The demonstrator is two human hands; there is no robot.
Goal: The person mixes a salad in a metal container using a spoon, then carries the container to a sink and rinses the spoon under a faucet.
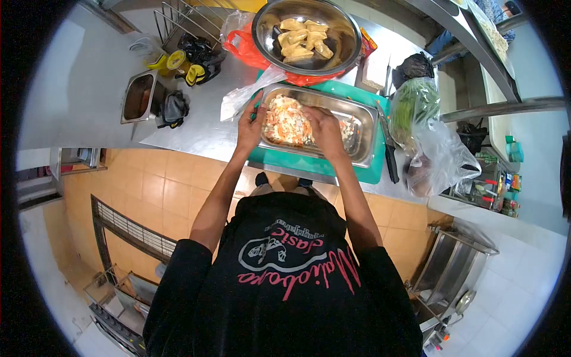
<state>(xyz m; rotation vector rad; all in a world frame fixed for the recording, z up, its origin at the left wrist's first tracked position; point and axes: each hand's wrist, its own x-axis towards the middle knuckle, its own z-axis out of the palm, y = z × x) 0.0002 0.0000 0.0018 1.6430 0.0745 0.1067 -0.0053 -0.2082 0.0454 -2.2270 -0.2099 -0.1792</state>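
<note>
Left hand [251, 124] is at the left rim of the steel tray [360, 111], fingers on the edge; can't tell if clamped. Right hand [325, 128] has curled fingers down at the chopped mix [285, 123], grip hidden. Mix sits mostly tray-left; tray's on the green board [373, 173].

There are two hands [252, 126], one bowl [342, 35], one green board [269, 157], perhaps two knives [391, 163].

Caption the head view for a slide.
Left hand at the metal tray, right hand at the chopped food, green board beneath.
</note>
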